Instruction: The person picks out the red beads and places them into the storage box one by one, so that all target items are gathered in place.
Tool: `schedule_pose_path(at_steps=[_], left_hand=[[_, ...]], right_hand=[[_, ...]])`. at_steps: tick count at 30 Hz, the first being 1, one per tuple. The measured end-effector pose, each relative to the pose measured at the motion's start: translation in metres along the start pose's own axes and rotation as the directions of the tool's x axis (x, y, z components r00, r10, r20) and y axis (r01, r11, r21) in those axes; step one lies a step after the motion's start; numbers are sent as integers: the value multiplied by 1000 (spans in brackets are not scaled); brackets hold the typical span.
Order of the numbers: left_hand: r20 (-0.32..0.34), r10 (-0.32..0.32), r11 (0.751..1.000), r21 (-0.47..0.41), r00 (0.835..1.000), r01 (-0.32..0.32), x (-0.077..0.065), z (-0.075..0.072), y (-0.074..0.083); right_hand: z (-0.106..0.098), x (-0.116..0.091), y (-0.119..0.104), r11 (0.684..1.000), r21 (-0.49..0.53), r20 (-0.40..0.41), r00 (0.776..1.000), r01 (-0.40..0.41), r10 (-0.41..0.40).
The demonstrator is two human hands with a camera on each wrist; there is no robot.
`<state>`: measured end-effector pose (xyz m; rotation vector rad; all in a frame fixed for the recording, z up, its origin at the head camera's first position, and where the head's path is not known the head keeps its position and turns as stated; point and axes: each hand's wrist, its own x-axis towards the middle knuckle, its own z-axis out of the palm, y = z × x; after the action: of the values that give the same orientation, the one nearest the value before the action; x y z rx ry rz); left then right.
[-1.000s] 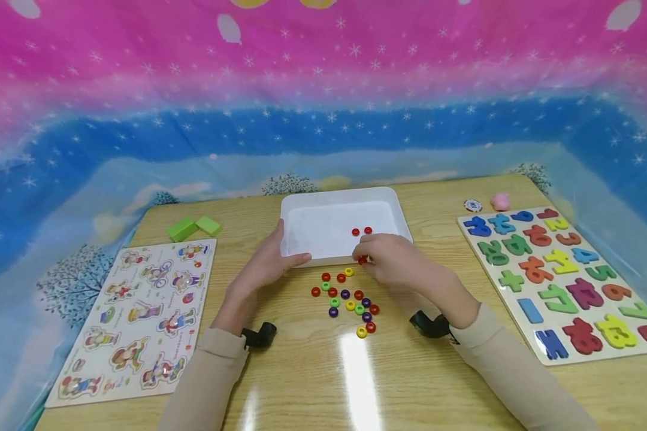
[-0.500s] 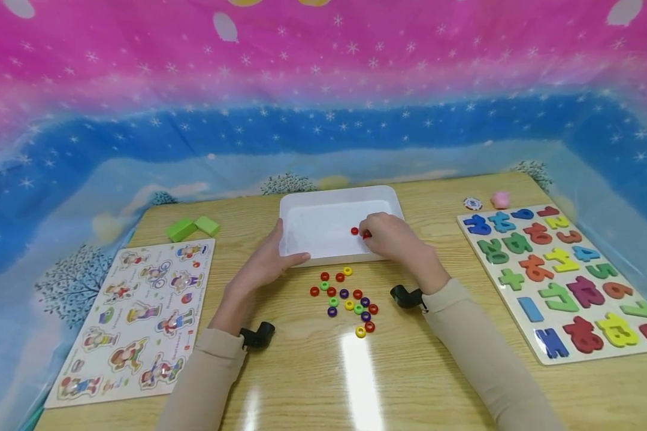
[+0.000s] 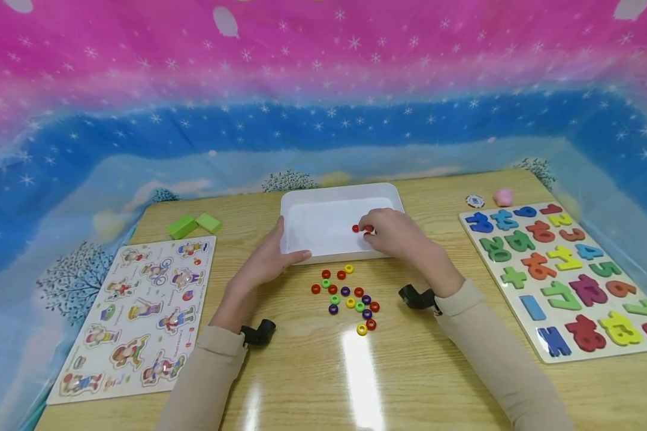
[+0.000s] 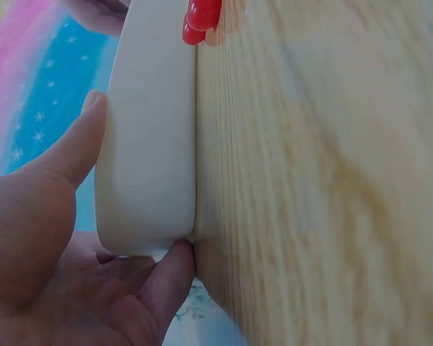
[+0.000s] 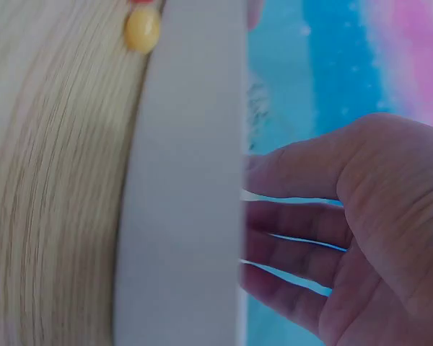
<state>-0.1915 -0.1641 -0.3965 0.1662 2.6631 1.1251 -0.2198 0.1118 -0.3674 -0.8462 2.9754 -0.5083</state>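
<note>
A white rectangular tray (image 3: 323, 224) stands on the wooden table. My left hand (image 3: 264, 256) holds its near left corner, thumb along the front rim and fingers along the left side; the left wrist view shows a fingertip (image 4: 172, 270) low at the corner. My right hand (image 3: 396, 234) reaches over the front wall into the tray's right part. Its thumb and forefinger stand apart around red ring beads, beside another red bead (image 3: 355, 228). In the right wrist view, the tray wall (image 5: 187, 180) hides those fingertips. Red, yellow, green and purple ring beads (image 3: 350, 303) lie before the tray.
A picture puzzle board (image 3: 135, 317) lies at left, with green blocks (image 3: 182, 227) behind it. At right are a number puzzle board (image 3: 563, 281), a poker chip (image 3: 475, 201) and a pink pig figure (image 3: 503, 197). A patterned cloth (image 3: 323, 131) surrounds the table.
My right hand has carried a red bead from the table in front over the tray wall into the tray, and its thumb and forefinger have parted. My left hand has stayed at the tray corner.
</note>
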Motion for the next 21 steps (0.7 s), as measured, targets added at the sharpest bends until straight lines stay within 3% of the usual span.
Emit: schedule_pose_path(at_steps=[9,16,21], left_hand=[[2,3,1000,-11,1000,-3,-1,0,1],[1,12,1000,-5,1000,-12,0,-1,0],[5,10,1000,-1,1000,-10,0,-1,0]], right_hand=[[-12,-32,-28,991,39,20,992,127,-128],[3,-47,-45,987,71,176,973,142,-152],[14,-48,-47,984,52,219,959,173,-180]])
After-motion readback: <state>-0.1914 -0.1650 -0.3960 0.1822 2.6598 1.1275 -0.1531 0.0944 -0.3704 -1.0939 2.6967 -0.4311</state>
